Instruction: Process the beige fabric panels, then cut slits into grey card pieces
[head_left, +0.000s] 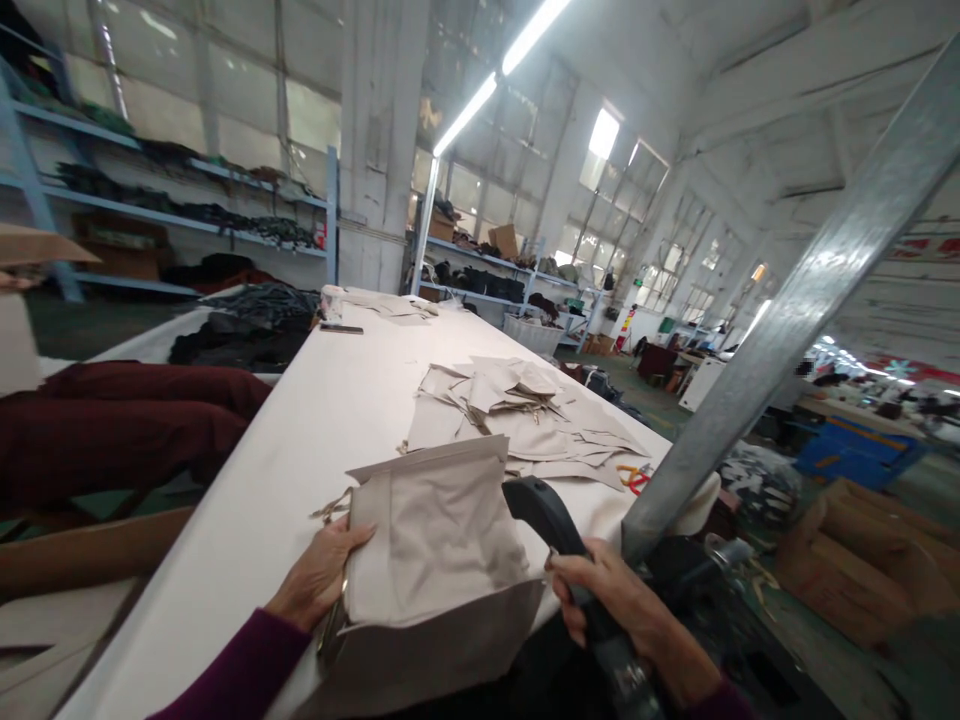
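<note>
My left hand pinches the left edge of a beige fabric piece, thumb on top. Metal zipper teeth seem to run along that edge. The piece stands tilted toward me at the near end of the table, its lower flap hanging over the front edge. Wrapped in my right hand is a black handheld tool with a curved nozzle, its tip close to the fabric's right side. Beyond lies a loose pile of similar beige pieces, some with zipper ends showing.
Red and orange-handled snips lie beside a slanting metal post on the right. The long white table carries more beige pieces and a dark flat object far off. Maroon fabric and cardboard boxes flank it.
</note>
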